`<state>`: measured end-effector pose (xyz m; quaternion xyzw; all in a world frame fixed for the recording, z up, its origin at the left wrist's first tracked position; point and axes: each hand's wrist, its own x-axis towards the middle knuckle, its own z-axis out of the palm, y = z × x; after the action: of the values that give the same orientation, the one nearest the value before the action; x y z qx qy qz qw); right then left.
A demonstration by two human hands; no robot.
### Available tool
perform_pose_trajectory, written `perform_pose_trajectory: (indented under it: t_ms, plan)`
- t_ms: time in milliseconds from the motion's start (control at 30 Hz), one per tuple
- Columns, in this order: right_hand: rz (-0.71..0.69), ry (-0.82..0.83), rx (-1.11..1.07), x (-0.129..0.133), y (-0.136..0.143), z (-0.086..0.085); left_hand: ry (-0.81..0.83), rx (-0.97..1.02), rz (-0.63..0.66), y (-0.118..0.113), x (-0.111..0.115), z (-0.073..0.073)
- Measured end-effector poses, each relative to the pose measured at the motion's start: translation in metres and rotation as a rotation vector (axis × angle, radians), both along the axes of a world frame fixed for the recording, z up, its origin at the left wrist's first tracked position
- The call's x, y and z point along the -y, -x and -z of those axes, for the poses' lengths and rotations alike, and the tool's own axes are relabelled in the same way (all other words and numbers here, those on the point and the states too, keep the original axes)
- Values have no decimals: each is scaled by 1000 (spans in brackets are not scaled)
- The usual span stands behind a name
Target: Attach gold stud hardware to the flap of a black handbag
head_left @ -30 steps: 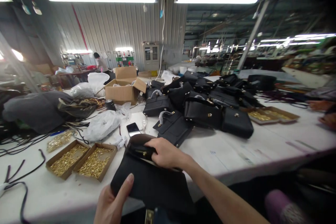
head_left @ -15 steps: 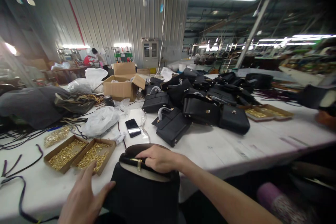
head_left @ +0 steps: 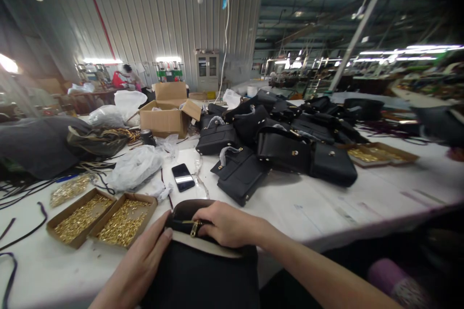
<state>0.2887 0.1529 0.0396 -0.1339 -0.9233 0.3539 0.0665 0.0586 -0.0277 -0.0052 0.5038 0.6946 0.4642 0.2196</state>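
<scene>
A black handbag point(head_left: 206, 277) with a pale inner edge stands in front of me, its mouth gaping upward. My left hand point(head_left: 148, 248) grips its upper left edge, thumb on the near side and fingers along the outside. Inside the opening, my right hand point(head_left: 226, 224) has its fingers curled at the zipped pocket; the fingertips are partly hidden in the dark lining. A gold zip pull point(head_left: 195, 228) hangs right beside its thumb and forefinger. Left of the bag are two shallow cardboard trays point(head_left: 94, 235) of small gold metal fittings point(head_left: 125, 222).
A phone point(head_left: 182, 177) lies beyond the bag, beside crumpled clear plastic point(head_left: 136, 169). Black handbags point(head_left: 242, 174) are heaped across the middle of the white table point(head_left: 304, 212). Farther back is an open cardboard box point(head_left: 163, 120). Another tray of gold fittings point(head_left: 377, 157) sits at right.
My left hand has moved right and up from beside the trays and closed on the bag's edge. My right hand stays in the opening, fingers more curled by the zip pull.
</scene>
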Motion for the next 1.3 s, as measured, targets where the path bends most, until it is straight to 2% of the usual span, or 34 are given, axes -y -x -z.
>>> perform_pose_trajectory:
  t_ms: [100,233,300,433,567,933,1067,1300]
  plan:
    - [119,-87,26,6,-1,3,28,42,24,5,0,1]
    - [209,-111,49,16,2,6,21,9,-47,0,-2,22]
    - [238,-87,28,20,5,7,18,-16,-56,0,-4,28]
    - [264,2,-21,26,8,1,52,-52,16,3,-9,18]
    - [299,41,-39,25,6,-5,71,-87,-7,2,-9,7]
    - [197,58,-46,31,6,-4,43,-54,25,1,-14,5]
    - [239,-19,-18,37,11,-1,21,79,60,5,-13,5]
    - [208,-287,85,52,20,-2,44,268,120,8,-6,-3]
